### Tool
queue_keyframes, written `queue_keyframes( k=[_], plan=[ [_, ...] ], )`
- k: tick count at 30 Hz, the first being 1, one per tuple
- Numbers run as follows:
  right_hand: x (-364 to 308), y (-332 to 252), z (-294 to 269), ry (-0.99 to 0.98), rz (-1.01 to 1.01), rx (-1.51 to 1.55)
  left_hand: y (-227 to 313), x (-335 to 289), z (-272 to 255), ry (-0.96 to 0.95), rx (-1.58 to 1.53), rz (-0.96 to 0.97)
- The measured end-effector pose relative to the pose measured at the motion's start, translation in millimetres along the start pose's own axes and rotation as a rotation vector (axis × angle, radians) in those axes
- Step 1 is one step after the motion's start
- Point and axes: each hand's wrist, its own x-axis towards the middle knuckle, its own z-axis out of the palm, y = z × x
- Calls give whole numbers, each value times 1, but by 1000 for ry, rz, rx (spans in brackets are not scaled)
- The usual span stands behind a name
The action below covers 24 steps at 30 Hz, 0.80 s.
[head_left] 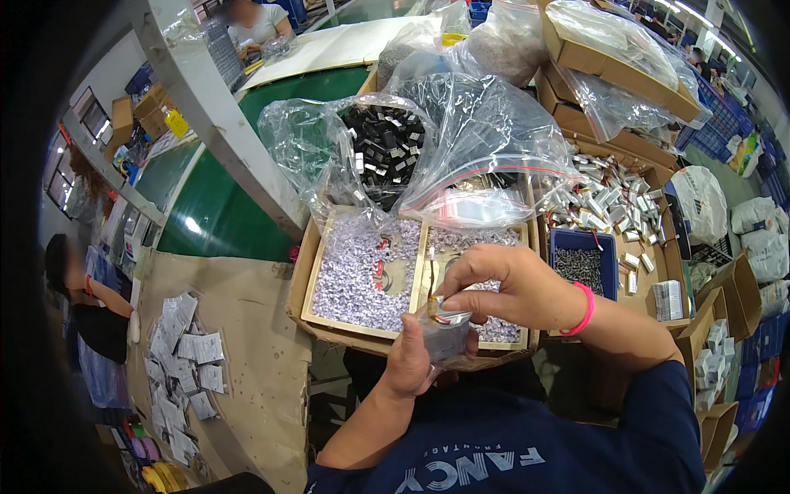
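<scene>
In front of my body, my left hand (406, 359) is closed around a clear plastic pouch (445, 340) with something greyish inside. Above its top, my right hand (517, 288) pinches a small silver piece (454, 304) with the fingertips. Thin wires (432, 284) rise beside it and end in a little white connector. The right fingers hide part of the silver piece, so its full shape is unclear. Just beyond both hands lies a wooden tray (350, 325) with two compartments, filled with many tiny whitish pieces (354, 267).
Behind the tray, an open clear bag holds small black parts (383, 152). To the right are a blue bin (609, 247) of small dark metal pieces and a cardboard box of silver battery-like packs (601, 193). Folded papers (197, 350) lie on the left table. Other people sit farther off.
</scene>
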Motion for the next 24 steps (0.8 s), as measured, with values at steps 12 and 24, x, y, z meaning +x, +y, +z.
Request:
queue_keyframes(
  k=[12,24],
  plan=[
    [-4,15,3,88,-574,-511,3,4,6,-87,-323,-54],
    [-9,6,-10,-10,-74,-61,6,2,17,21,-14,-30]
  ],
)
